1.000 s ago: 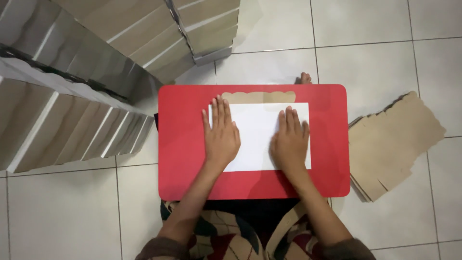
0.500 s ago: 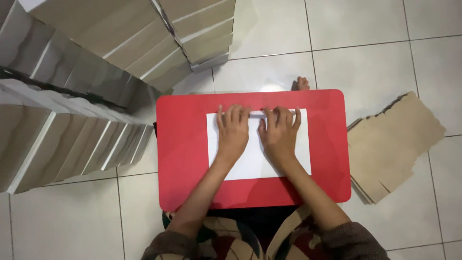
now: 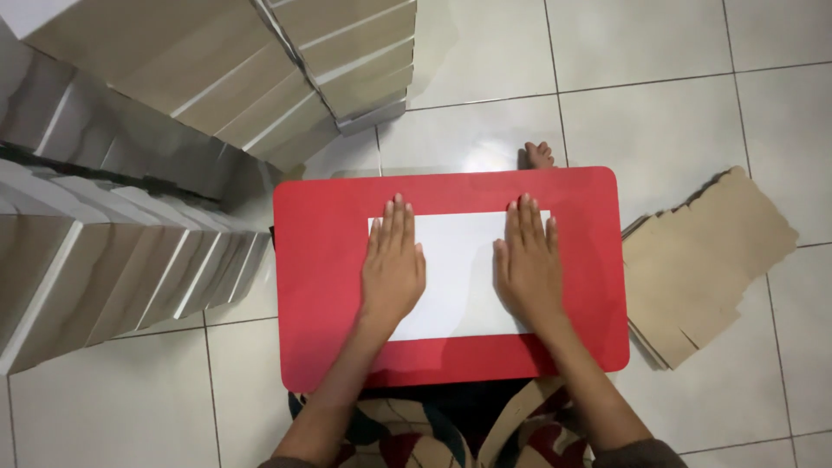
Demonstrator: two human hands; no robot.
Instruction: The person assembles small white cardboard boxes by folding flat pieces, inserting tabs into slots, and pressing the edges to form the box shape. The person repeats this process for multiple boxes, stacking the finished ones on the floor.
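A white rectangular sheet (image 3: 458, 269) lies flat on a red lap table (image 3: 321, 286) with rounded corners. My left hand (image 3: 393, 264) presses palm-down on the sheet's left part, fingers together and pointing away from me. My right hand (image 3: 527, 264) lies flat on the sheet's right part in the same way. The two hands are apart, with bare white sheet between them. Neither hand grips anything.
Stacks of folded white-and-brown cardboard boxes (image 3: 130, 182) fill the left and top left. A pile of flat brown cardboard cutouts (image 3: 706, 260) lies on the tiled floor (image 3: 659, 87) to the right. Toes (image 3: 538, 156) show beyond the table's far edge.
My hands were close together at the sheet's far edge half a second ago; they have slid apart and back toward me. The brown flap seen above the sheet a second ago no longer shows.
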